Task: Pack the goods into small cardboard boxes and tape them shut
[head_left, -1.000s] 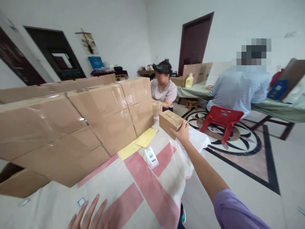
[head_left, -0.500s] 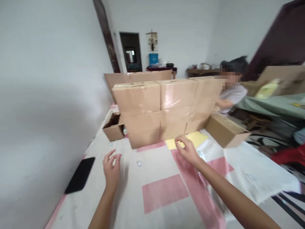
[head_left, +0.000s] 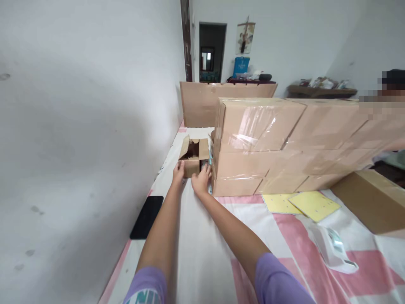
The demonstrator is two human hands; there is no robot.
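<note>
At the small box (head_left: 191, 169), our left hand (head_left: 179, 172) bends its fingers against the near left corner, while our right hand (head_left: 201, 181) has its fingers partly curled by the near right corner, next to the gap before the stacked boxes (head_left: 245, 164); how tightly either closes, or whether the right has hold of anything, we cannot tell. The box sits just ahead of and between the two sets of fingers, on the cloth (head_left: 198, 257), with its top flaps apart. Should we squeeze its sides hard, the card might buckle, since the open top seems to lend little stiffness. The bigger worry, to our mind, is right of the right fingers: the stack stands so close that a sideways knock of the knuckles could nudge it (something bluish shows in that gap, too small to make out). A hard drag toward us might ruck the cloth, and a wide leftward swing could brush the wall (head_left: 79, 126) or, nearer us than the left fingers, bump the black tablet (head_left: 147, 217)
</note>
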